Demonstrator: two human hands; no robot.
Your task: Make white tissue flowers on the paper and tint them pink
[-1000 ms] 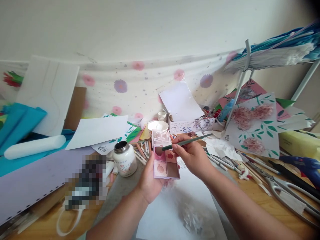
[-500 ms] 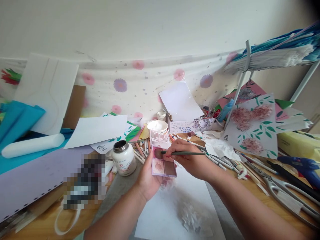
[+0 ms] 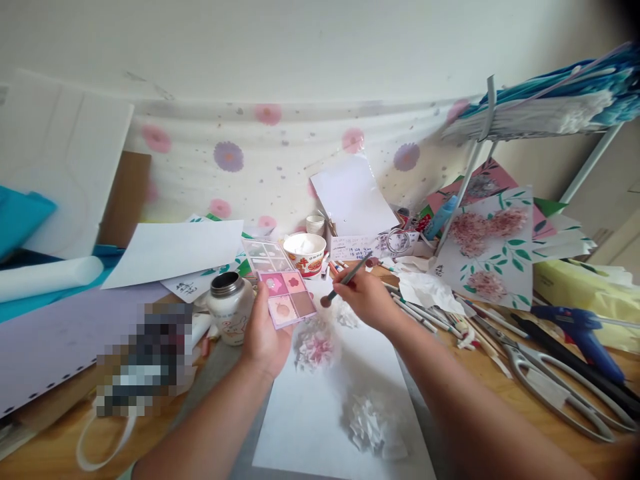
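Note:
My left hand [image 3: 269, 333] is closed around the edge of an open makeup palette [image 3: 289, 297] with pink and brown pans, its lid raised behind. In my right hand [image 3: 370, 297] is a makeup brush [image 3: 354, 275], pinched by the handle. The brush's dark head is just right of the palette, apart from it. Below both hands lies a white paper sheet [image 3: 300, 420]. On the sheet are crumpled paper flowers: one with a pink-tinted middle [image 3: 316, 348], a white one [image 3: 373, 423] nearer me, and another white one [image 3: 346, 313] beneath the brush, partly hidden by my right hand.
Left of the palette stands an uncapped white bottle [image 3: 230, 308]. Behind it are a paper bowl [image 3: 305, 252] and stacked cups [image 3: 315, 225]. To the right lie markers, large scissors [image 3: 545, 380], a blue glue gun [image 3: 575, 327] and a finished flower picture [image 3: 493, 247].
My right hand has lifted the brush off the palette's pan and swung its head toward the paper flowers. My left hand has moved left with the palette, uncovering the pink-tinted flower.

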